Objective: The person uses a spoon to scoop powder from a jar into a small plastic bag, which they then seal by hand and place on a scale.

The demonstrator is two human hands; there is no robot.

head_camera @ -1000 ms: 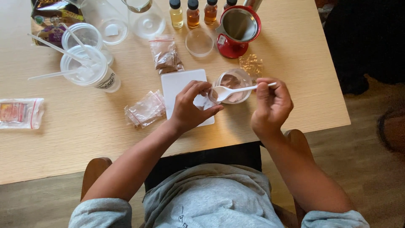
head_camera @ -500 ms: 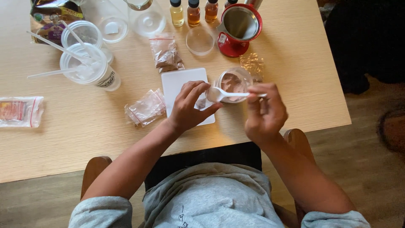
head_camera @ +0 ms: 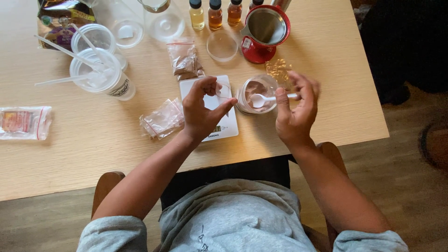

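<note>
**Asker:** Looking down from above, what are the hands doing?

**Describer:** The right hand (head_camera: 296, 112) pinches the handle of a small white spoon (head_camera: 266, 98), fingers closed on it, with the bowl of the spoon over a small clear cup (head_camera: 255, 94) of pinkish-brown powder. The left hand (head_camera: 201, 109) hovers over a white kitchen scale (head_camera: 223, 126), thumb and fingers curled towards each other; whether it grips anything I cannot tell.

**Asker:** Where does the cup sit?

**Describer:** On the pale wooden table (head_camera: 93, 140), just beside the scale's right edge, near a red pot (head_camera: 267, 32).

**Asker:** What could go wrong?

**Describer:** In my judgement, the cup is light and shallow, and neither hand steadies it. A push from the spoon against its wall could tip or slide it, scattering powder over the scale and table. A heaped spoon could also shed powder when lifted.

**Asker:** How does the powder look?

**Describer:** Fine, dull pink-brown, filling the cup's bottom unevenly. A small clear bag (head_camera: 185, 59) of similar brownish powder lies behind the scale, and an empty crumpled bag (head_camera: 162, 119) lies to its left.
</note>
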